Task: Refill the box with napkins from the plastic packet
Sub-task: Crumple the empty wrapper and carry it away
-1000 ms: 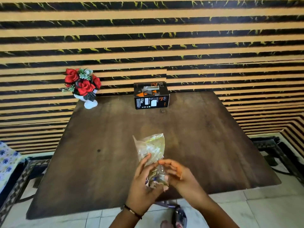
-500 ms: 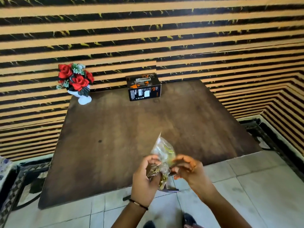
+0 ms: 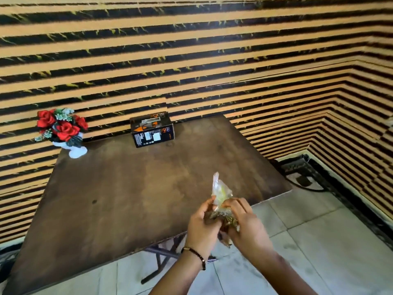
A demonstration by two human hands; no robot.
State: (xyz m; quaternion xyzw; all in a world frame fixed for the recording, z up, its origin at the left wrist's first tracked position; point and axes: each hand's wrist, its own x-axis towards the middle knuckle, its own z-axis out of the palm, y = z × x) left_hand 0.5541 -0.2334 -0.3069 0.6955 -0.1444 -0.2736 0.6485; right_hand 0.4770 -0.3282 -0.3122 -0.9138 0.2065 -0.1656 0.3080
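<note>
Both hands at 5 o'clock, above the near edge of the dark wooden table (image 3: 131, 201). Left hand (image 3: 201, 226) and right hand (image 3: 246, 226) both grip the clear plastic packet (image 3: 221, 193), its top pointing up. Black box (image 3: 152, 129) at 12 o'clock, against the striped wall (image 3: 191, 50). Red flowers in a white vase (image 3: 77, 151) at 10 o'clock.

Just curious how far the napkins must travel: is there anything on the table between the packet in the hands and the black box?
Nothing: the head view shows only bare brown tabletop between the plastic packet and the box.
</note>
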